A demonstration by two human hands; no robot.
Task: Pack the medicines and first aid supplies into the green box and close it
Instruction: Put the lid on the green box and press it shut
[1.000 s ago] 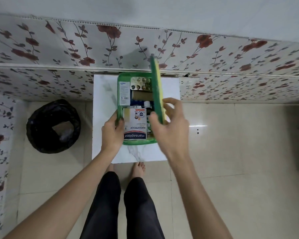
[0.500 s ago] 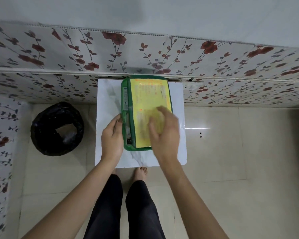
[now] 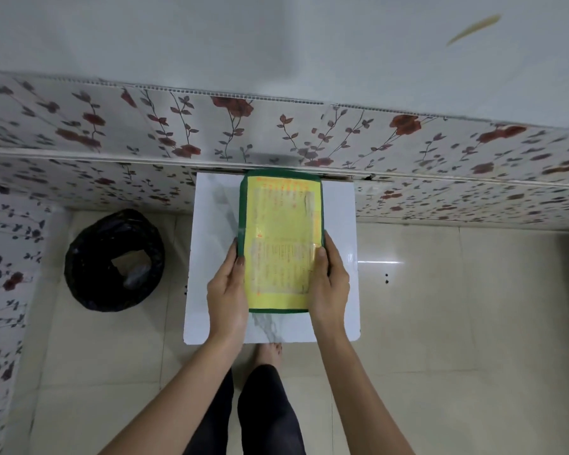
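Observation:
The green box (image 3: 281, 174) lies on the small white marble-look table (image 3: 211, 244), its lid down flat. A yellow printed label covers the lid's top. My left hand (image 3: 227, 287) presses against the box's near left side, thumb on the lid's edge. My right hand (image 3: 329, 284) holds the near right side the same way. The medicines and supplies are hidden under the lid.
A black bin (image 3: 114, 261) with a dark liner stands on the tiled floor left of the table. The table's far edge meets a wall with a red flower pattern (image 3: 309, 139). My legs and bare feet (image 3: 270, 351) are just below the table's near edge.
The lid stood upright in my right hand, swung down over the contents, and now lies flat. My right hand has moved from the lid's top to the box's right side.

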